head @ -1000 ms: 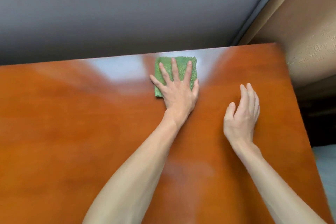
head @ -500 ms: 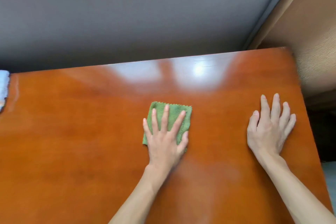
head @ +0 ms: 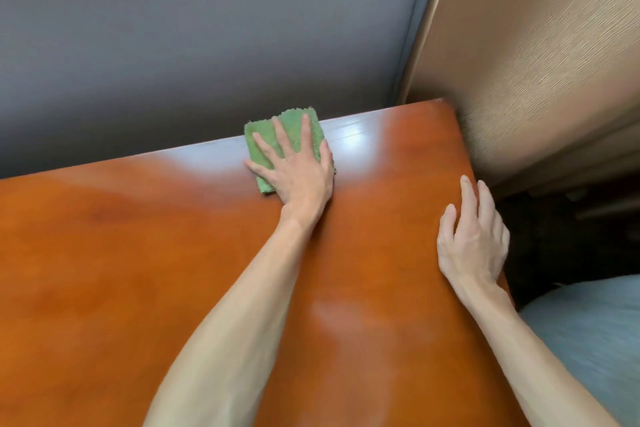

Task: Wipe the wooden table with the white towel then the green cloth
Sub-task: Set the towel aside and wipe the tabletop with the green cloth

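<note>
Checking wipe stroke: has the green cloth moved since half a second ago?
Yes. The green cloth, under the flat left hand, went from mid-table away from the person to the far edge of the wooden table, now overhanging it.

Green cloth point(head: 294, 135) — glossy orange-brown table point(head: 138, 270) — grey wall point(head: 207, 45).

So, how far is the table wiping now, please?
The white towel is not in view, so that pass seems finished, though I cannot confirm it. In hand: the left hand presses the green cloth flat at the far edge of the wooden table. The right hand rests at the right edge. How much surface is left cannot be told.
</note>
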`<state>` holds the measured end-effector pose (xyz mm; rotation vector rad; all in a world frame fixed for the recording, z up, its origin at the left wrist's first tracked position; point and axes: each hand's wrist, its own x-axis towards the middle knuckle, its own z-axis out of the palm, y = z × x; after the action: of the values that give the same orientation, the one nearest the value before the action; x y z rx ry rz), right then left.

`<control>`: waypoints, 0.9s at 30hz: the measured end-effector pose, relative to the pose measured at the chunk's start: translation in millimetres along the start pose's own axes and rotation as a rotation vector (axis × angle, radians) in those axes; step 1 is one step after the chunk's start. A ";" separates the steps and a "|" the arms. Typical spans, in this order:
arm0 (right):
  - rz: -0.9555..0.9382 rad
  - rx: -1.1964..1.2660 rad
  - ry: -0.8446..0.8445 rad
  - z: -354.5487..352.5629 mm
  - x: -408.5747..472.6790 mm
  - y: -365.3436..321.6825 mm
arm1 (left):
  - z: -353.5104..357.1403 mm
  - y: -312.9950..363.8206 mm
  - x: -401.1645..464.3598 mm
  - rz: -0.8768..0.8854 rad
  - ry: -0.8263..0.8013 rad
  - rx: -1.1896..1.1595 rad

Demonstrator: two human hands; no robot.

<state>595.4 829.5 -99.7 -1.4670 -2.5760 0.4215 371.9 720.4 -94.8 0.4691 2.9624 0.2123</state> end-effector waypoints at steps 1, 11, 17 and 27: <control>0.005 0.004 0.004 1.3 -0.6 -1.3 | 4.7 23.7 -8.5 0.069 -0.002 0.011; 0.049 0.216 0.068 0.7 1.2 -0.7 | 27.4 72.3 -120.8 0.735 -0.023 0.028; 0.086 0.274 0.062 -1.7 1.9 -1.8 | 13.9 20.6 -85.2 0.464 0.008 0.092; 0.110 0.723 0.278 -2.4 -0.2 6.1 | 26.5 137.9 -50.8 0.536 -0.043 0.046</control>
<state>601.2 832.6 -99.3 -1.2717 -1.8336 0.9594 464.8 837.3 -93.2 1.2482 2.7382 0.1816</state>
